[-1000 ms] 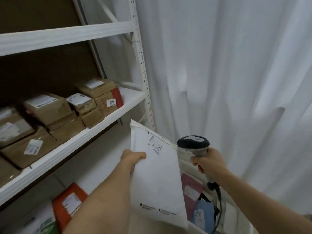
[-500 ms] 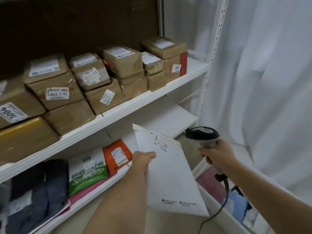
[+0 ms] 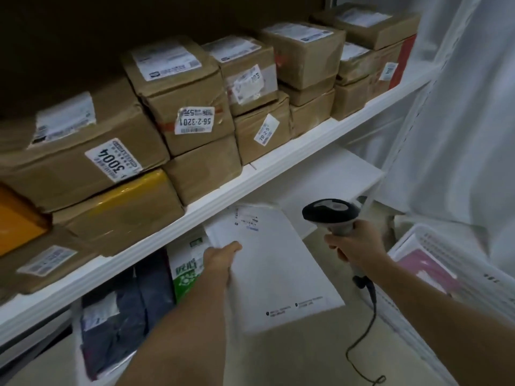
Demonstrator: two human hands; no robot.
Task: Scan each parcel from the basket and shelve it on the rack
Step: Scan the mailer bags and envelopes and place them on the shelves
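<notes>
My left hand (image 3: 221,259) grips the left edge of a flat white envelope parcel (image 3: 276,271), label side up, whose far end reaches under the white rack shelf (image 3: 278,162) toward the lower shelf (image 3: 334,179). My right hand (image 3: 354,246) holds a black and grey barcode scanner (image 3: 333,215) by its handle, just right of the parcel, its cable (image 3: 365,330) hanging down. The white basket (image 3: 434,240) stands at the lower right with a pink parcel (image 3: 426,270) inside.
Several brown cardboard boxes (image 3: 181,90) fill the middle shelf, plus a yellow one (image 3: 133,196). On the lower shelf lie a dark blue bag (image 3: 125,310) and a green and white bag (image 3: 186,268). A white curtain (image 3: 473,107) hangs at the right.
The view has swung left and closer to the rack. My left hand has carried the white parcel forward, and its far end now lies under the middle shelf. The scanner stays beside it.
</notes>
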